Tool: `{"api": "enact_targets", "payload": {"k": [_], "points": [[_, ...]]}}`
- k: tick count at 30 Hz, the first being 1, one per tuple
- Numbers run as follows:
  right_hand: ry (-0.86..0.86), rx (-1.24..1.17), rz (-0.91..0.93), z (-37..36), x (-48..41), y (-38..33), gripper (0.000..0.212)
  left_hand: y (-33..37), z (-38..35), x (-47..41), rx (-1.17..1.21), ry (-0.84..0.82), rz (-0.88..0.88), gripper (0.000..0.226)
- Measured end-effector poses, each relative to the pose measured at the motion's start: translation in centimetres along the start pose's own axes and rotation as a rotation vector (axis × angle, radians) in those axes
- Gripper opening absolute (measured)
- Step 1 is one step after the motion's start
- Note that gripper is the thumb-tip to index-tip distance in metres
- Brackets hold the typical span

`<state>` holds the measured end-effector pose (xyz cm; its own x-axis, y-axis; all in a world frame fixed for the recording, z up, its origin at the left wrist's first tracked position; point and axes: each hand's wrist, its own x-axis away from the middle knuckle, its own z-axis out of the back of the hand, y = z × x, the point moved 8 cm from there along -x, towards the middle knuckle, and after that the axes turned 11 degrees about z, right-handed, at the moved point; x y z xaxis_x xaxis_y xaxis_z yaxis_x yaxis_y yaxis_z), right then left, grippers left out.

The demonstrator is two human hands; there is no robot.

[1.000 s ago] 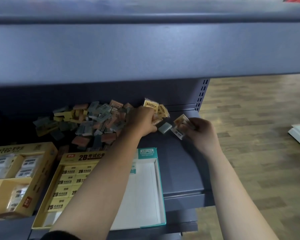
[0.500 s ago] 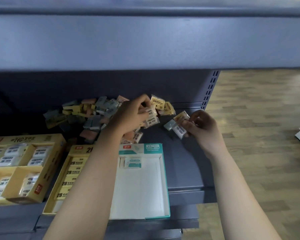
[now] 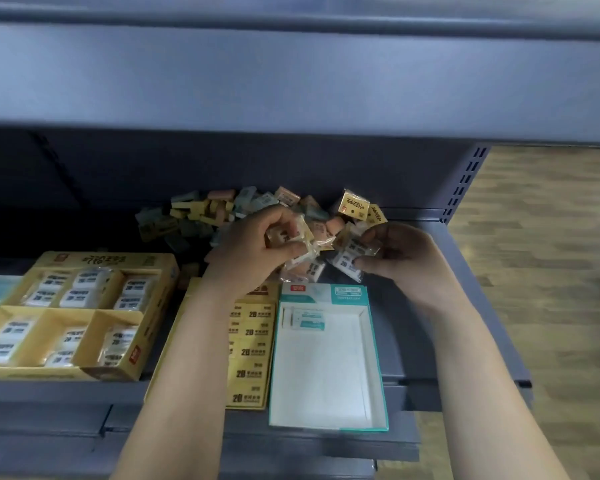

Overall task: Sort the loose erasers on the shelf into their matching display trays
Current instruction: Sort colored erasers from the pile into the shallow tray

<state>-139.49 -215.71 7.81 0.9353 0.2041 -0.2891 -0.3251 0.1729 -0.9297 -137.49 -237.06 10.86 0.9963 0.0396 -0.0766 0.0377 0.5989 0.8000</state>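
Hands work over the shelf (image 3: 399,348), both just behind the teal tray (image 3: 373,362).

Grip, left hand (image 3: 253,251): fingers are curled round a small bunch of clear-wrapped erasers (image 3: 291,237), with the thumb across the front. The count is not readable.

Grip, right hand (image 3: 402,261): thumb and fingers pinch more wrapped white erasers (image 3: 349,259) with dark print, just right of the other bunch. Whether the two bunches touch cannot be told. Both hands hang above the teal tray's back edge.

Loose pile (image 3: 219,213): it lies behind the teal tray and off to its back-left, against the rear wall, a mix of yellow, pink and grey-green blocks. Two yellow printed erasers (image 3: 354,204) stand tilted at the end of the pile, straight behind the teal tray. A few wrapped pieces (image 3: 309,271) lie between the left hand and the teal tray's back flap.

Teal tray: it is white inside with a teal rim, and its front edge reaches the shelf lip. One white-and-teal eraser (image 3: 307,318) lies flat in its back-left corner.

Just left of the teal tray is a yellow tray (image 3: 260,292) with rows of "2B" erasers, partly hidden by the left forearm. Further left is a compartment tray (image 3: 111,261), yellow, whose cells hold white wrapped erasers.

Right of the teal tray, past the shelf end, is wood floor (image 3: 551,271).
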Motion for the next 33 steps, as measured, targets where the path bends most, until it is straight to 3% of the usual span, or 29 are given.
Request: {"api": "enact_targets", "payload": {"k": [5, 11, 16, 18, 23, 33], "points": [[-0.031, -0.01, -0.013, -3.1, -0.1, -1.7, 0.023, -2.1, 3.5, 1.1, 0.089, -0.013, 0.071, 0.04], [-0.047, 0.056, -0.043, -7.6, -0.1, -3.8, 0.036, -4.6, 9.1, 3.1, 0.092, 0.145, 0.062, 0.018], [-0.126, 0.125, -0.026, -13.3, 0.2, -6.2, 0.025, -7.7, 14.1, 5.0, 0.123, 0.219, 0.091, 0.018], [-0.151, 0.131, -0.011, -15.9, 0.6, -6.9, 0.03, -9.0, 15.8, 5.8, 0.127, 0.239, 0.097, 0.02], [-0.203, 0.185, 0.088, -21.6, 1.1, -8.6, 0.018, -11.9, 18.9, 7.2, 0.137, 0.239, 0.137, 0.02], [-0.273, 0.193, 0.108, -26.8, 2.9, -9.7, 0.017, -15.5, 21.8, 8.9, 0.157, 0.2, 0.143, 0.018]]}}
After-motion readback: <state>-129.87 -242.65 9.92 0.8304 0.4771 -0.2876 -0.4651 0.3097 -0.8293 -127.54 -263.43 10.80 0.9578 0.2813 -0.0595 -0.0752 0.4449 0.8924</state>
